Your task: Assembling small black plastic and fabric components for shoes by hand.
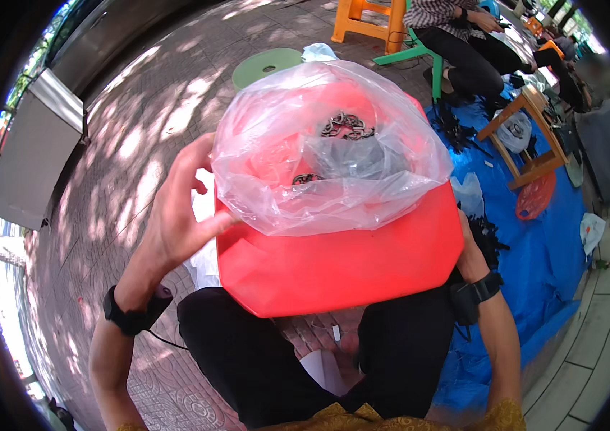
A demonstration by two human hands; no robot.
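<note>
Open bag of metal pieces, in reach of both hands

Head view: a clear bag [287, 213] rests on a red platform [341, 273] over the person's legs [240, 352], between the two hands. Inside, dark metal pieces [348, 128] lie mostly beside a grey packet [362, 159], with a few nearer the front. The left hand [175, 208] is at the platform's left edge, thumb and fingers spread apart; some tips are hidden, so I cannot tell whether they grip. The right hand [469, 248] is at the right edge, its fingers out of sight behind the platform, their state unclear.

As for progress, the pieces are already in the bag, which looks loose and untied; sorting or closing seems not yet done. How much is left cannot be judged.
</note>
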